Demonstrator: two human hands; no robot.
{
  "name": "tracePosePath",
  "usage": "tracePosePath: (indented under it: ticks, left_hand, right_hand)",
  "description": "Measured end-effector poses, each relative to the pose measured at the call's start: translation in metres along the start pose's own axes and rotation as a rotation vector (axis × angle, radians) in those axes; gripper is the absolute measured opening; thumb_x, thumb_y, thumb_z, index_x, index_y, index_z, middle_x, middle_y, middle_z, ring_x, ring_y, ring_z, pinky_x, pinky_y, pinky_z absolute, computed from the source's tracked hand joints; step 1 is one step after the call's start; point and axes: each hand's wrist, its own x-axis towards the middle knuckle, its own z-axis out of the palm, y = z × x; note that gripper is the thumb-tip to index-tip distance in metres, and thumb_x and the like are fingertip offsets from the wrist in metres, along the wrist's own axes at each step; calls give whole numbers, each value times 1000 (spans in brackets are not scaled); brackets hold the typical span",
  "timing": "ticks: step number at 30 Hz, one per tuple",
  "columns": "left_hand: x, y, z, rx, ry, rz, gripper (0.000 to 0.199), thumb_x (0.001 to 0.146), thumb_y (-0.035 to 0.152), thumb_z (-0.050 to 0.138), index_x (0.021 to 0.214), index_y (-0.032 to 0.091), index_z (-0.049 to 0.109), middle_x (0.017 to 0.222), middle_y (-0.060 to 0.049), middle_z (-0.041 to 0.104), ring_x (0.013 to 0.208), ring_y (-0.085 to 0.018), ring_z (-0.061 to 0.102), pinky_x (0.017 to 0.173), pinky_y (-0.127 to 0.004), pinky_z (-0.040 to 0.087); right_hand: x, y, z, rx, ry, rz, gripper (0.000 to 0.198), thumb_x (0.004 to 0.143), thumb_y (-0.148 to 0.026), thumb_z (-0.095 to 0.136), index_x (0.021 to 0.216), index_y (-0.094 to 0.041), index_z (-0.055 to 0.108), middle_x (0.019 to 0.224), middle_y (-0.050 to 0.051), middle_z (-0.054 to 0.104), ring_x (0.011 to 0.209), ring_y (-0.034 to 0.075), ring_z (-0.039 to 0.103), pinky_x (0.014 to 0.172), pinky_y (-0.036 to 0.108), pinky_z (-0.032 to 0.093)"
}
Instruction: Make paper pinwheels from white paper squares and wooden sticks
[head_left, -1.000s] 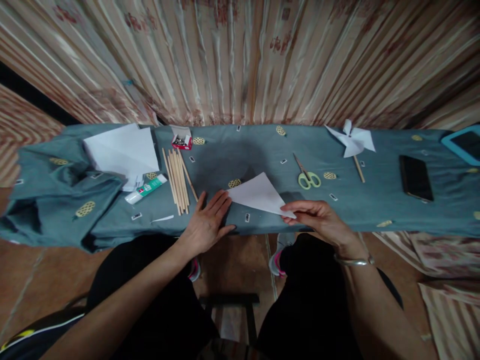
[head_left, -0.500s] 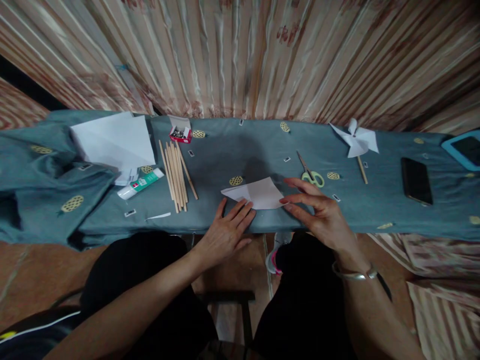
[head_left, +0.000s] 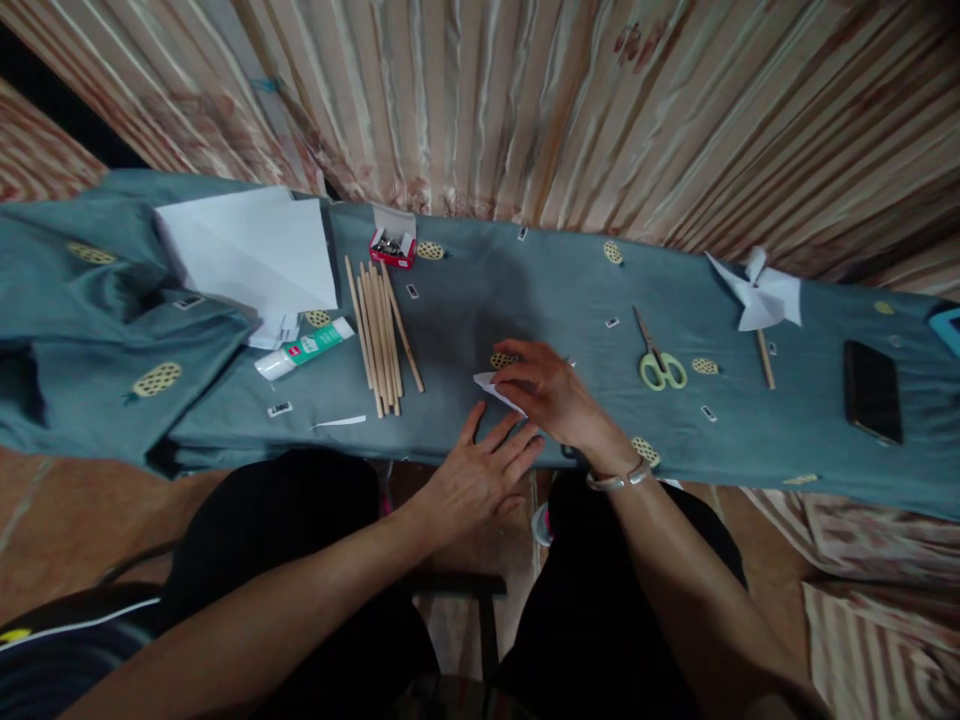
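A small piece of white paper (head_left: 486, 381) lies near the front edge of the cloth-covered table, mostly hidden under my hands. My right hand (head_left: 551, 398), a silver bangle on its wrist, reaches over it from the right, thumb and fingers closed around the paper near its left corner. Just in front, my left hand (head_left: 480, 470) lies flat with its fingers spread, fingertips at the paper's near edge. Farther right rest green-handled scissors (head_left: 660, 362), apart from both hands.
To the left lie wooden sticks (head_left: 382, 340), a glue tube (head_left: 306, 350), a paper strip (head_left: 341, 421), white sheets (head_left: 251, 250) and an open red box (head_left: 392, 248) of small metal pieces. On the right are a paper pinwheel (head_left: 761, 292) and a black phone (head_left: 874, 390). A curtain (head_left: 465, 110) hangs behind.
My right hand has moved left from the paper's right end to its left part, closing on it. My left hand stays at the near edge. The camera view has shifted.
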Motion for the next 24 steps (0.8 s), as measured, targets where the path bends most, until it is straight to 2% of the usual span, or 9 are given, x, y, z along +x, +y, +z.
tracePosePath:
  ticks: [7, 17, 24]
  left_hand:
    - [1, 0, 1, -14, 20, 2, 59, 91, 38, 59, 142, 13, 42, 149, -14, 47, 141, -31, 36, 116, -61, 20]
    - [0, 1, 3, -10, 1, -1, 62, 91, 40, 59, 143, 14, 40, 150, -15, 46, 143, -29, 33, 117, -58, 19]
    - [-1, 0, 3, 5, 12, 13, 61, 91, 40, 59, 142, 13, 41, 150, -14, 46, 143, -30, 33, 117, -58, 20]
  right_hand:
    - [2, 2, 5, 15, 15, 90, 12, 84, -17, 63, 85, -24, 72, 128, 7, 63, 120, 26, 57, 104, 48, 44]
    - [5, 4, 9, 40, 20, 79, 8, 83, -16, 66, 86, -20, 73, 128, 11, 62, 121, 27, 56, 103, 46, 45]
    - [4, 1, 4, 93, 39, 115, 8, 83, -20, 66, 84, -24, 72, 129, 7, 63, 123, 26, 56, 105, 47, 43]
